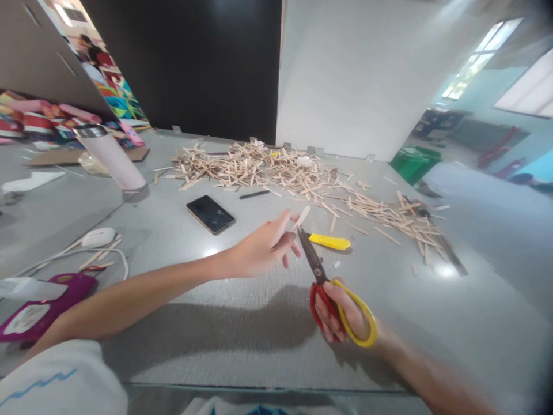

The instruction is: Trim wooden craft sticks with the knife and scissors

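Note:
Pinched in the fingers of my left hand (263, 245) is a short wooden craft stick (303, 215), its free end pointing up and away. My right hand (341, 314) grips a pair of scissors (318, 271) with one red and one yellow handle loop, thumb through the yellow one. The blade tips reach the lower part of the stick by my left fingertips; whether they touch it I cannot tell. Just beyond the blades lies a yellow box cutter (330, 241) on the grey table (242, 340), partly hidden by them. A small pale scrap (337, 264) rests nearby.
A heap of craft sticks (246, 164) spreads along the back, trailing right. Nearer lie a phone (211, 214) and a black pen (254, 195). At left are a pale tumbler (113, 158), a white mouse (99, 237), a cable and a purple object (64, 300). Upright panels (354, 75) stand behind.

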Motion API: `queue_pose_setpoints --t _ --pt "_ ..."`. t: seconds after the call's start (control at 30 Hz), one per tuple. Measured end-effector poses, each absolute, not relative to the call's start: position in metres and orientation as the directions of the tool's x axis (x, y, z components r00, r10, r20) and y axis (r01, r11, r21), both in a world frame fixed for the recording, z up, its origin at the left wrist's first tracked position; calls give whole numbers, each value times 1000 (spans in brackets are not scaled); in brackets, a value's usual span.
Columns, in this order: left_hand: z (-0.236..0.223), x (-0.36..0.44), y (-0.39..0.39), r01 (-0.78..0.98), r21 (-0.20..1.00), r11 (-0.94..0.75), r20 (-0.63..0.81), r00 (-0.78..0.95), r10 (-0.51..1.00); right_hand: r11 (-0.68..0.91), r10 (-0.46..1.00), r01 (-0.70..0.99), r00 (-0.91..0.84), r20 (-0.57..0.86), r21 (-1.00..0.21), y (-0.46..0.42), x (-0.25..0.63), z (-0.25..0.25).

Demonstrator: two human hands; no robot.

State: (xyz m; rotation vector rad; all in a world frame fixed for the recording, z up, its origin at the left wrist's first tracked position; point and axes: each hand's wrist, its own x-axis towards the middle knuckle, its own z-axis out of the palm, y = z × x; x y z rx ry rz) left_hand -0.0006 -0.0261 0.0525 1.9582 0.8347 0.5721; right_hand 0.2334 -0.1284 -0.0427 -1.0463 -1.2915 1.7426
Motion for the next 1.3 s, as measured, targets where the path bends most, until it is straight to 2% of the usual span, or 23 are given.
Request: queue_pose_setpoints --t 0.47,0.8,1.13,1.3 --pt "43 -4 -26 369 773 -516 158 676 720 -234 884 15 -413 -219 -972 -127 232 -31" --pt "44 -5 -26 371 766 -524 164 677 718 -277 883 23 -387 -264 -961 -127 230 -27" --pt "44 -4 -25 387 749 -538 163 679 716 -242 883 53 -402 -242 -969 -129 230 -29" --pt "42 -6 -24 443 680 -584 178 673 718 -245 882 66 -400 -251 -967 -127 230 -29"
